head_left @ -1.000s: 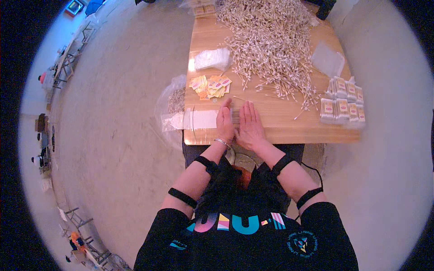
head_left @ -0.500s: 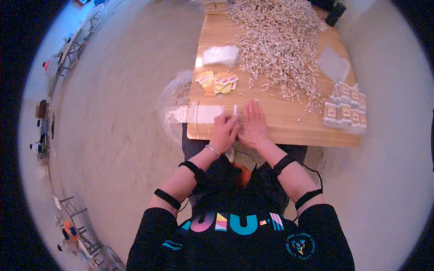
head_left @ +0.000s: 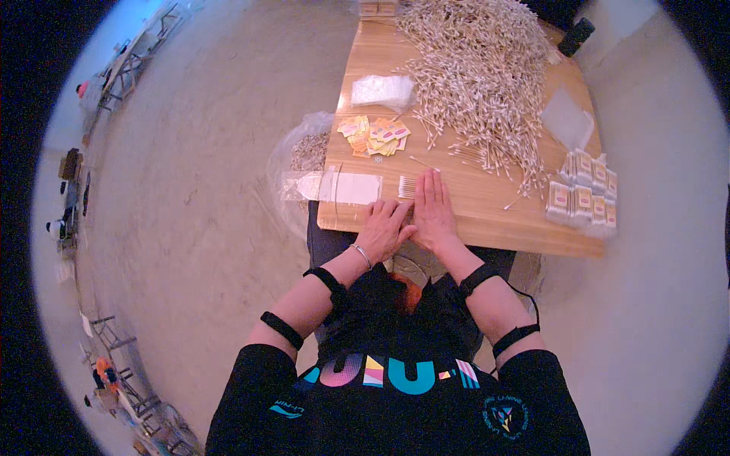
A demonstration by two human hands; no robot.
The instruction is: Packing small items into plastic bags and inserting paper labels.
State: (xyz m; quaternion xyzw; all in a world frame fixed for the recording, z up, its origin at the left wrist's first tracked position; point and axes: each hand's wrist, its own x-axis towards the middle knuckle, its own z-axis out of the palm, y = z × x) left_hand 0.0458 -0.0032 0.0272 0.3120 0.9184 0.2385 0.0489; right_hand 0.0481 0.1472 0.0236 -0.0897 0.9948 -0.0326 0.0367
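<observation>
We see a short row of cotton swabs (head_left: 407,187) on the wooden surface (head_left: 498,216), and from this row we count the clock. The right grip (head_left: 434,209) lies flat at four o'clock, its fingers pressed together along the row; the left grip (head_left: 385,228) is at seven o'clock, fingers curled close to the lower end, and we cannot tell whether it pinches something. In our judgement, if both push unequally, the swabs could cross each other or roll out of line. One loose swab (head_left: 424,163) at one o'clock lies near the right fingertips, so a careless sweep could mix it in crooked. At nine o'clock, the clear film (head_left: 300,187) reaches past the edge; if the left grip catches it, it could slide down.
</observation>
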